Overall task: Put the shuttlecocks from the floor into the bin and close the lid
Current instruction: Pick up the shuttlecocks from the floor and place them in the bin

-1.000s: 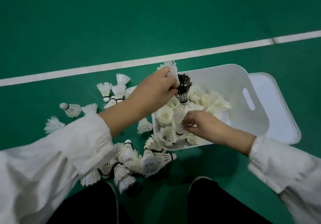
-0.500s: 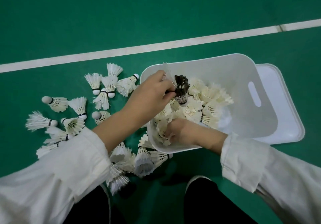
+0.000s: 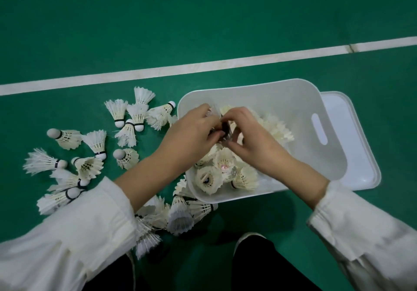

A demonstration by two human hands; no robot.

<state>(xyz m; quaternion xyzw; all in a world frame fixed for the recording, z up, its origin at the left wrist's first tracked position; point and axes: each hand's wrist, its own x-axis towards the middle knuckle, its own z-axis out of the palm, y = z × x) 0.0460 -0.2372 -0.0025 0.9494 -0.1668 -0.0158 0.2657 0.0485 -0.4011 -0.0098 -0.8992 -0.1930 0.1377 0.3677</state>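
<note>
Green court floor [image 3: 203, 20], one white line [image 3: 203, 65] crossing it on the far side. White bin [image 3: 293, 96] stands open on the floor, slot handle in its right wall. Binned shuttlecocks [image 3: 207, 179] are heaped against the near-left side, mostly white, cones facing up. Both hands meet over that heap. The left hand [image 3: 191, 137] and right hand [image 3: 252, 141] are curled in close, fingertips pinching a dark shuttlecock [image 3: 225, 128] between them, with little of it showing. White feathers poke out beside the left fingers; cannot tell whether they are held. The lid [image 3: 356, 155] lies flat on the floor at the bin's right, partly hidden behind the bin wall. Loose shuttlecocks [image 3: 94, 141] are scattered on the floor left of the bin, lying on their sides, with more bunched against its near-left corner. Pale sleeves [image 3: 67, 234] cover both forearms to the wrist. A shoe [image 3: 248, 238] toe shows at the bottom, near the bin.
</note>
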